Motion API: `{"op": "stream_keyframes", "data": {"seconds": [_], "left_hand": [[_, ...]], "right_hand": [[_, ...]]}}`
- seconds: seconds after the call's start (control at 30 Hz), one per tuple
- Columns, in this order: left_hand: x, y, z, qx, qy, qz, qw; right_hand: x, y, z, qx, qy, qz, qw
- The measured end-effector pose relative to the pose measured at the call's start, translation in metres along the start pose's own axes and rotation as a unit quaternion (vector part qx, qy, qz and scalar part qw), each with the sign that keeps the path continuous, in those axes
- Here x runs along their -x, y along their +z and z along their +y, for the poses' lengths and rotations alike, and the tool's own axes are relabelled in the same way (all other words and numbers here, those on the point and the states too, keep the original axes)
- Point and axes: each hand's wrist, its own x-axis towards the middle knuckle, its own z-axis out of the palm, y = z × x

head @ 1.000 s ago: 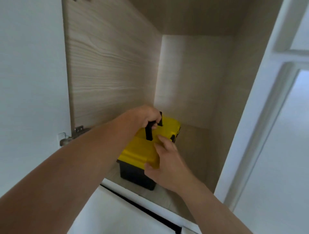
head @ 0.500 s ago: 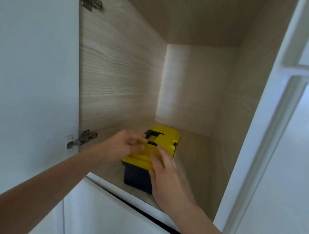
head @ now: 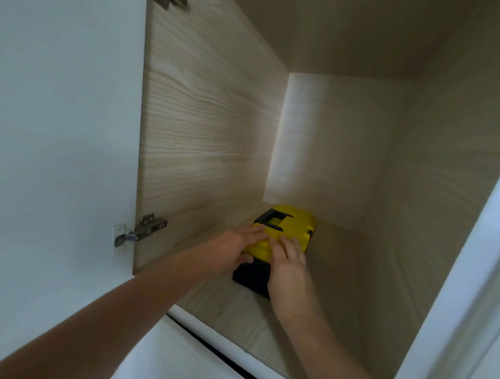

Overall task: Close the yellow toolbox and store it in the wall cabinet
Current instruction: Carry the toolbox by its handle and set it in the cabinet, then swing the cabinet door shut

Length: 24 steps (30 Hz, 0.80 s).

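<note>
Where the wall cabinet (head: 205, 140) stands open, its interior shows light wood-grain panels on the left side, the back, the right side and the ceiling. A white cabinet door (head: 67, 135) hangs open at the left, flat toward the camera. A white frame edge (head: 457, 270) runs diagonally down the right side of the view. The cabinet floor (head: 232, 311) carries the same wood grain and ends at a white front lip at the bottom.

Both forearms reach up and into the cabinet from the lower left and the lower centre.

The yellow toolbox (head: 293, 230) sits on the cabinet floor, well inside, near the back panel and closer to the left side than to the right. Its lid is down on the black base (head: 251, 277). A black carry handle (head: 273, 217) lies folded flat in the recess on top of the lid.

The left hand (head: 235, 250) lies on the near left part of the lid with the fingers stretched out flat; the thumb runs along the edge where the lid meets the base. It does not clasp anything. The right hand (head: 289, 263) rests on the near right part of the lid, fingers extended and slightly spread, palm covering the near corner of the box. It also lies flat, with nothing clasped.

A metal hinge (head: 143, 230) joins the door to the left panel, at about the height of the toolbox. Part of a second hinge (head: 173, 3) shows at the top edge of the view.
</note>
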Motion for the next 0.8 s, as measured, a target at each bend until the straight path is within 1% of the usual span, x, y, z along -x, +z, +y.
{"op": "stream_keyframes", "data": {"seconds": [0.1, 0.2, 0.27, 0.3, 0.33, 0.37, 0.4, 0.47, 0.53, 0.6, 0.67, 0.7, 0.73, 0.8], "left_hand": [[-0.024, 0.011, -0.003, -0.034, -0.025, -0.004, 0.999], [-0.026, 0.019, 0.0, -0.048, -0.054, 0.03, 0.997], [-0.009, 0.025, 0.008, 0.016, -0.083, 0.069, 0.994], [0.005, 0.029, 0.013, 0.084, -0.113, 0.089, 0.986], [0.022, 0.031, 0.018, 0.169, -0.148, 0.116, 0.968], [0.041, 0.031, 0.024, 0.246, -0.182, 0.147, 0.941], [0.061, 0.029, 0.03, 0.294, -0.212, 0.182, 0.914], [0.103, 0.017, 0.043, 0.314, -0.252, 0.256, 0.879], [0.147, -0.007, 0.059, 0.312, -0.257, 0.346, 0.846], [0.193, -0.039, 0.082, 0.259, -0.253, 0.435, 0.824], [0.242, -0.073, 0.108, 0.158, -0.258, 0.517, 0.801], [0.266, -0.091, 0.121, 0.105, -0.265, 0.558, 0.779], [0.291, -0.109, 0.133, 0.05, -0.278, 0.599, 0.749], [0.341, -0.145, 0.154, -0.059, -0.31, 0.669, 0.673]], "right_hand": [[-0.022, 0.008, 0.01, 0.021, 0.017, 0.003, 1.0], [-0.031, 0.012, 0.015, 0.026, 0.027, 0.002, 0.999], [-0.032, 0.01, 0.017, 0.024, 0.032, -0.012, 0.999], [-0.032, 0.007, 0.017, 0.026, 0.033, -0.025, 0.999], [-0.031, 0.003, 0.015, 0.032, 0.034, -0.04, 0.998], [-0.03, -0.002, 0.013, 0.042, 0.035, -0.053, 0.997], [-0.026, -0.008, 0.008, 0.056, 0.032, -0.063, 0.996], [-0.016, -0.02, -0.006, 0.091, -0.002, -0.065, 0.994], [-0.002, -0.035, -0.032, 0.108, -0.077, -0.045, 0.99], [0.014, -0.052, -0.064, 0.108, -0.161, -0.014, 0.981], [0.031, -0.076, -0.1, 0.112, -0.23, 0.013, 0.967], [0.039, -0.088, -0.117, 0.111, -0.257, 0.025, 0.96], [0.048, -0.102, -0.135, 0.104, -0.282, 0.038, 0.953], [0.064, -0.129, -0.168, 0.069, -0.328, 0.067, 0.94]]}}
